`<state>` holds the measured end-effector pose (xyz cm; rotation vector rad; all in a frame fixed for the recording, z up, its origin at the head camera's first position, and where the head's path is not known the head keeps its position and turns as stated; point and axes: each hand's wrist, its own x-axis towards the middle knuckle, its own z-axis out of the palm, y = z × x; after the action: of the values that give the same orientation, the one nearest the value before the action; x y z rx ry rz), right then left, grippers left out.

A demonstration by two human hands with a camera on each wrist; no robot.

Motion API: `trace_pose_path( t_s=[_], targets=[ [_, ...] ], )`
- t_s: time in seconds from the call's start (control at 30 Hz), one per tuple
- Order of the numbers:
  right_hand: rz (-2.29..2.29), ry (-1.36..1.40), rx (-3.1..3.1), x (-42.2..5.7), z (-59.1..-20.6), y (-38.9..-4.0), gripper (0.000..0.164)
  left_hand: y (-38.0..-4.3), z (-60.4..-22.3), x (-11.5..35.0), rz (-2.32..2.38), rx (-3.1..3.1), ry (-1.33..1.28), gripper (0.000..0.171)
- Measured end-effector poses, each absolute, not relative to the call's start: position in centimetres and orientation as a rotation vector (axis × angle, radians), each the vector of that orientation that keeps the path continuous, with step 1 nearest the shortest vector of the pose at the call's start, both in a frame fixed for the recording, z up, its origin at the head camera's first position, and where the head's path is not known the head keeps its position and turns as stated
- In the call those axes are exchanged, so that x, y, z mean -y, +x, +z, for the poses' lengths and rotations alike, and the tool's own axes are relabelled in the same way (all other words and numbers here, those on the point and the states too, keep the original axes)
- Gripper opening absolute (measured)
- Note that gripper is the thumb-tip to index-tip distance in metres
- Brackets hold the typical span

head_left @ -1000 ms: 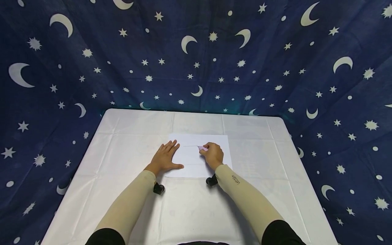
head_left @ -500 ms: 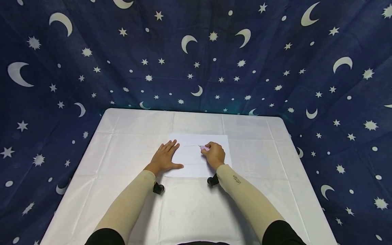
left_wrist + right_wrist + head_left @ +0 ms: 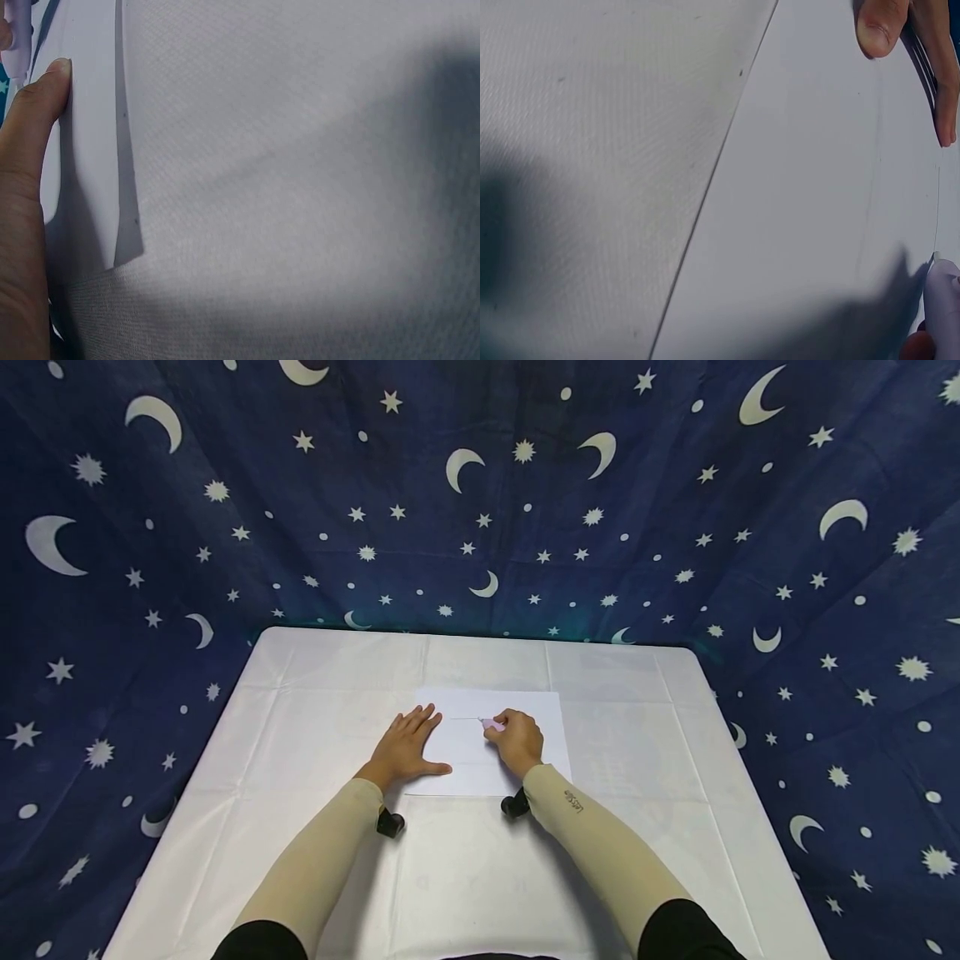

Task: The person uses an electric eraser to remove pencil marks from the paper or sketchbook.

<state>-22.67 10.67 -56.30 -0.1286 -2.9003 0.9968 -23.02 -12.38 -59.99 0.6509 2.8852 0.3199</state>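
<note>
A sheet of white paper point(image 3: 472, 777) lies on the white-covered table. My left hand point(image 3: 406, 747) rests with spread fingers over its left edge, thumb on the sheet. My right hand point(image 3: 519, 739) pinches a lavender, thick-bodied, pen-like tool point(image 3: 492, 724) with a narrow pale tip; the frames do not tell its exact kind. A thin dark line point(image 3: 462, 718) runs across the upper part of the paper. In the right wrist view, the tool point(image 3: 943, 300) has its tip right at the end of that line point(image 3: 938, 199). Only part of the right hand shows there.
The white tablecloth point(image 3: 330, 710) has fold creases and reaches back to a dark blue curtain point(image 3: 420, 543) printed with moons and stars. A faint second mark point(image 3: 874, 180) crosses the paper below the line. Black wrist cameras hang under both wrists.
My right hand first shifts slightly right with the lavender tool, then back left past its starting spot, its tip staying along the line. My left hand stays in place on the paper.
</note>
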Motion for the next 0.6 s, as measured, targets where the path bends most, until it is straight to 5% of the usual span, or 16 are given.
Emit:
trace_pose_path(
  t_s=[0.6],
  targets=[
    [0.973,-0.145,2.891,-11.5,-56.5,-22.6,0.021,-23.0,-59.8,12.3,0.308,-2.899,0.668,0.110]
  ],
)
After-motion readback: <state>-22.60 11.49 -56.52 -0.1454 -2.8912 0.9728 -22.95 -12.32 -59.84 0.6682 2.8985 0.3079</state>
